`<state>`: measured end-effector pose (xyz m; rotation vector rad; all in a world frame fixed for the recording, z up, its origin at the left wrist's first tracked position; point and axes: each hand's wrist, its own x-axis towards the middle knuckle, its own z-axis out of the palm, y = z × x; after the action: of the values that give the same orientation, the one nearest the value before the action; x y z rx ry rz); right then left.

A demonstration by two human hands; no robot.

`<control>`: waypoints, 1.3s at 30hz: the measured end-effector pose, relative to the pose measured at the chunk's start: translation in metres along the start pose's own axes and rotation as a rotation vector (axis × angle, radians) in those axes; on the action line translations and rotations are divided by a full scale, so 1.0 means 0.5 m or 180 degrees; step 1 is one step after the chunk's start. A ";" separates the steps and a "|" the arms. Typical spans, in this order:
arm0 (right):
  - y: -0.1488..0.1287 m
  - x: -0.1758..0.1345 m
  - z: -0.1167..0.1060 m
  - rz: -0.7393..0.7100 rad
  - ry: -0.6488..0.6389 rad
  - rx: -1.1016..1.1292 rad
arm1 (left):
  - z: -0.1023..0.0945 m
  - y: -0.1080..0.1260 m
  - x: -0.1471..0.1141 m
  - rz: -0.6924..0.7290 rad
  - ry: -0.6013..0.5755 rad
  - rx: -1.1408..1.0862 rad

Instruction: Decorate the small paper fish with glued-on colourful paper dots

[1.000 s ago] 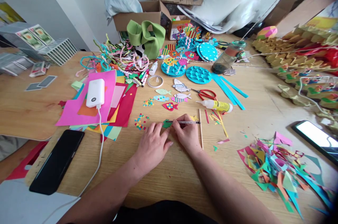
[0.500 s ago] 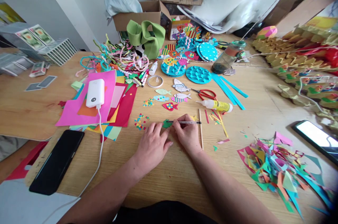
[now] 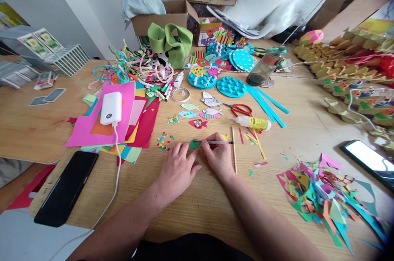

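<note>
In my right hand (image 3: 219,155) is a slim dark pen (image 3: 223,142), its tip on a small green paper piece (image 3: 194,144). My left hand (image 3: 177,166) lies on the wood with fingers stretched out, its fingertips at the green piece's lower edge. Just beyond the hands are a red paper fish (image 3: 198,124) with dots, a blue fish (image 3: 187,114) and a striped fish (image 3: 211,113). Small round paper dots (image 3: 164,142) lie left of the green piece. A thin wooden stick (image 3: 234,152) rests right of my right hand.
A glue bottle (image 3: 254,123) and red-handled scissors (image 3: 241,109) lie beyond my right hand. Paper scraps (image 3: 326,199) heap at the right. On the left are coloured sheets (image 3: 147,125), a white power bank (image 3: 111,107) with a cable, and a black phone (image 3: 66,189). A bottle (image 3: 266,67) stands behind.
The pen and the fingers holding it have shifted very slightly over the green paper piece. The left hand and the other things look unchanged.
</note>
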<state>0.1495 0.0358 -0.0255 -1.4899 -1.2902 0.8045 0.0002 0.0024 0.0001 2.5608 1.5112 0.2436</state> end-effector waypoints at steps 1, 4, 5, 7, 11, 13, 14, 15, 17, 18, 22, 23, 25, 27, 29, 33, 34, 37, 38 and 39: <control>0.001 0.000 0.000 -0.0002 -0.0007 -0.0007 | 0.000 0.000 0.000 0.0000 -0.0008 -0.0001; 0.002 0.000 0.000 0.0000 -0.0018 -0.0009 | 0.000 -0.001 0.000 -0.0002 -0.0003 0.0000; 0.002 0.000 0.000 0.0004 -0.0013 -0.0004 | 0.001 0.000 0.000 -0.0001 0.0006 0.0002; 0.001 0.000 0.000 0.0018 0.0006 0.0003 | 0.001 0.000 -0.001 0.0004 0.0033 0.0006; -0.001 0.000 -0.001 0.0002 0.0071 -0.0032 | 0.000 0.000 -0.001 0.0009 0.0029 0.0002; -0.001 0.000 -0.001 -0.0021 0.0091 -0.0055 | -0.001 0.000 0.000 -0.0001 0.0015 -0.0002; -0.001 0.000 -0.001 -0.0027 0.0097 -0.0059 | -0.001 0.000 0.000 -0.0005 0.0013 -0.0004; -0.001 0.000 -0.001 -0.0030 0.0102 -0.0056 | -0.002 0.000 0.001 -0.0006 0.0014 -0.0006; 0.000 -0.001 -0.001 -0.0028 0.0105 -0.0041 | -0.002 0.000 0.001 -0.0002 0.0015 -0.0007; 0.000 -0.001 -0.001 -0.0023 0.0103 -0.0034 | -0.001 -0.001 0.001 0.0001 0.0015 -0.0007; 0.001 -0.001 -0.001 -0.0018 0.0095 -0.0035 | 0.001 -0.001 -0.002 0.0010 0.0026 -0.0018; 0.001 -0.001 -0.001 -0.0025 0.0096 -0.0036 | 0.001 -0.001 -0.002 0.0013 0.0026 -0.0019; 0.000 -0.001 -0.001 -0.0036 0.0092 -0.0032 | 0.002 0.000 -0.003 0.0009 0.0008 -0.0018; -0.001 0.000 -0.001 -0.0037 0.0090 -0.0034 | 0.002 0.000 -0.002 0.0000 0.0011 -0.0015; -0.002 0.000 -0.001 -0.0037 0.0074 -0.0045 | 0.001 -0.001 -0.001 0.0003 0.0023 -0.0019; -0.005 -0.001 -0.002 -0.0012 0.0039 0.0009 | 0.001 -0.002 -0.001 0.0008 0.0061 -0.0019; -0.006 -0.001 -0.002 0.0010 0.0058 0.0045 | 0.001 -0.002 -0.001 0.0006 0.0068 -0.0015; -0.007 -0.002 -0.003 0.0080 0.0137 0.0137 | 0.003 -0.001 -0.002 -0.0008 0.0068 0.0002; -0.007 -0.003 -0.003 0.0091 0.0149 0.0145 | 0.003 -0.001 -0.002 -0.0007 0.0062 0.0003; -0.007 -0.003 -0.004 0.0091 0.0145 0.0136 | 0.003 -0.001 -0.002 -0.0005 0.0052 -0.0001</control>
<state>0.1496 0.0340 -0.0217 -1.4874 -1.2133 0.8076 -0.0004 0.0015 -0.0015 2.5635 1.5184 0.2652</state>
